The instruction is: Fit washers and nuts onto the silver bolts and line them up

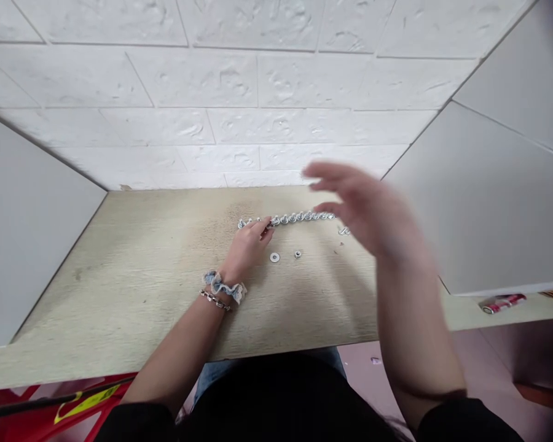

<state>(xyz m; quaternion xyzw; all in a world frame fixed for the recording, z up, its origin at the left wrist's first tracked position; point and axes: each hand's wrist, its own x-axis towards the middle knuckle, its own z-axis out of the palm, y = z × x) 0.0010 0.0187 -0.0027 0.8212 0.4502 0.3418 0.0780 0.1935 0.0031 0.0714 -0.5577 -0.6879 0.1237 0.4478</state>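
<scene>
A row of small metal bolts with washers and nuts (300, 217) runs across the wooden board. My left hand (246, 245) reaches into the left part of this row, thumb and fingers pinched on a bolt there and covering some of its neighbours. Just right of that hand lie a flat washer (274, 258) and a single nut (297, 253), apart from each other. My right hand (359, 205) is raised above the row's right end, blurred by motion, its fingers apart and nothing visible in them. Below it sit a few small metal pieces (344, 231), partly hidden.
A white brick-pattern wall (258, 80) closes off the back of the board (142, 264). Grey-white panels stand at the left (32, 227) and right (498, 202). A red battery-like cylinder (504, 304) lies near the front right edge. Red material (92, 411) shows below the front left edge.
</scene>
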